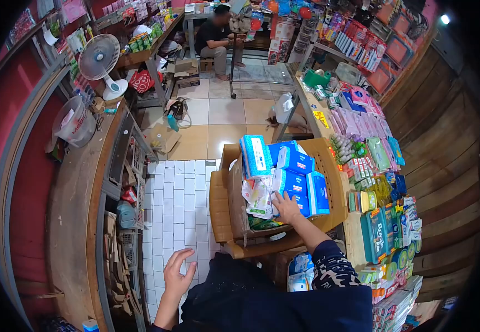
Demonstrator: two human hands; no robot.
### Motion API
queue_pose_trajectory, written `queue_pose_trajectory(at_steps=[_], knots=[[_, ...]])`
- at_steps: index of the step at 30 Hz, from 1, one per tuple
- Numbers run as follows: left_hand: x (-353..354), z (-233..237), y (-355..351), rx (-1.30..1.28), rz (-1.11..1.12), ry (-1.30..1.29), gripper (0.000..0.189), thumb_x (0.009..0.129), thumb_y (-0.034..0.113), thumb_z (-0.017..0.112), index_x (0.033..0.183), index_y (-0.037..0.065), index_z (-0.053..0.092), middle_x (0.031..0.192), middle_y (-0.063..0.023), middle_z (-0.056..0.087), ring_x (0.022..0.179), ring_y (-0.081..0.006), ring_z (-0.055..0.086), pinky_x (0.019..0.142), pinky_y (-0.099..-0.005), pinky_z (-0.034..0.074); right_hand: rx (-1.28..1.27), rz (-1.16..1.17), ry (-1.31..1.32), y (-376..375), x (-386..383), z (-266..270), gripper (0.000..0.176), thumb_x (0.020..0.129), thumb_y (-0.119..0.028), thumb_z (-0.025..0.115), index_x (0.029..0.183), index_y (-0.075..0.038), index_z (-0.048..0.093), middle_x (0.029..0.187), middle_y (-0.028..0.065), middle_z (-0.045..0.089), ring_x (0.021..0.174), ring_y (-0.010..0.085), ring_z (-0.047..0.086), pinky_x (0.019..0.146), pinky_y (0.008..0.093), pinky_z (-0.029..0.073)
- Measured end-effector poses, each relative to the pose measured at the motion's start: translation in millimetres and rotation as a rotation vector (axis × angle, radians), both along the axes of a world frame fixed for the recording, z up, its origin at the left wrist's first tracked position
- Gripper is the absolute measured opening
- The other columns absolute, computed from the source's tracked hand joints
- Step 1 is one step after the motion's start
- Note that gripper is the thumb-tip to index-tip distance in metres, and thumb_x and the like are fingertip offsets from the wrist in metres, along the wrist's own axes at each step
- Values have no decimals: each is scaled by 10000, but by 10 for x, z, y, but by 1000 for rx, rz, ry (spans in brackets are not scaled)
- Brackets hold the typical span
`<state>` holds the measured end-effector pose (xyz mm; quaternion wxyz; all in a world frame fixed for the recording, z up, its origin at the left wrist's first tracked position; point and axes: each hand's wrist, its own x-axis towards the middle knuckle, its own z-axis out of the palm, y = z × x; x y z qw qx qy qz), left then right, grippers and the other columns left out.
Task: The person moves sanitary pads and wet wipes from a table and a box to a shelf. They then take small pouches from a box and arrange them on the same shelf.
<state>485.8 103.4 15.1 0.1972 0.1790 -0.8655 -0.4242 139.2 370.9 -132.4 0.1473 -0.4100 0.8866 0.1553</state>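
Note:
My right hand reaches forward with spread fingers, touching the lower edge of a blue soft pack in a pile of similar packs. The pile lies in a cardboard box on a brown plastic armchair. A light blue patterned pack leans at the pile's far left. Another blue pack stands at the right. Beside my right fingertips is a white and green plastic packet. My left hand hovers over the white tiles, fingers apart, holding nothing.
A counter crowded with packaged goods runs along my right. On my left is a wooden counter with a fan and a clear plastic bucket. Another person sits at the back, beyond a thin pole.

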Motion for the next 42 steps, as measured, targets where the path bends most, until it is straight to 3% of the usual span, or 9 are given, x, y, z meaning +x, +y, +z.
queue_pose_trajectory(at_steps=[5, 18, 25, 29, 34, 36, 37, 40, 42], knots=[[-35, -20, -34, 29, 4, -11, 295, 773, 34, 698, 1065, 63, 663, 1093, -120, 667, 1025, -300, 649, 883, -358, 507, -163, -105, 33, 48, 101, -189, 847, 654, -391, 834, 1344, -116, 427, 1546, 111, 251, 1382, 418, 292, 975, 614, 424], [-448, -112, -47, 176, -146, -117, 394, 838, 72, 680, 1222, 78, 590, 1208, -123, 621, 1041, -247, 635, 885, -348, 498, -932, -234, 20, 434, 30, 357, 441, 683, -109, 803, 999, -67, 499, 1437, 201, 426, 1272, 388, 474, 1017, 428, 447], [-1279, -290, 223, 979, -273, -326, 708, 956, 488, 513, 1521, 228, 174, 1492, -134, 350, 1255, -299, 487, 945, -493, 472, -1264, -12, 48, -48, 690, 840, 436, 632, -74, 832, 940, -73, 523, 1382, 174, 505, 1265, 382, 501, 989, 432, 474], [-1550, -282, 339, 1422, -190, -386, 882, 904, 551, 586, 1545, 249, 62, 1517, -160, 307, 1290, -349, 441, 949, -569, 450, -1253, 324, -56, -277, 1045, 834, 475, 657, -169, 830, 1017, -75, 535, 1392, 160, 508, 1301, 400, 466, 1001, 429, 477], [-1448, -284, 359, 1288, -62, -432, 972, 831, 360, 736, 1545, 243, 86, 1468, -161, 366, 1276, -335, 459, 956, -549, 448, -1199, 636, -267, -413, 1096, 854, 626, 668, -244, 839, 1201, -107, 540, 1422, 158, 476, 1337, 405, 420, 1037, 473, 440], [-1359, -313, 367, 1321, -18, -366, 1046, 761, 168, 803, 1545, 204, 112, 1450, -150, 376, 1285, -304, 453, 990, -494, 437, -1296, 544, -434, -349, 825, 1015, 732, 685, -295, 838, 1312, -116, 506, 1422, 157, 468, 1331, 407, 419, 1079, 494, 385], [-1306, -383, 335, 1227, -30, -299, 1058, 747, 147, 811, 1544, 185, 116, 1456, -151, 367, 1294, -297, 442, 1009, -475, 423, -1027, 433, -269, -209, 514, 967, 782, 698, -343, 833, 1357, -112, 483, 1398, 166, 483, 1304, 407, 444, 1103, 509, 339], [-1122, -333, 258, 1145, -31, -220, 1092, 690, 84, 829, 1532, 92, 133, 1485, -156, 323, 1354, -269, 368, 1099, -394, 333, -999, 124, 77, -287, -740, 597, 560, 713, -170, 754, 1245, -120, 588, 1364, 129, 518, 1305, 403, 416, 1077, 537, 326], [-987, -340, 140, 1052, -91, -236, 1093, 680, 89, 830, 1529, 81, 141, 1486, -139, 324, 1366, -254, 343, 1118, -380, 291, -363, 75, 229, -176, -1422, 227, 449, 771, -100, 651, 1216, -128, 603, 1384, 76, 509, 1340, 365, 389, 1063, 603, 334]])
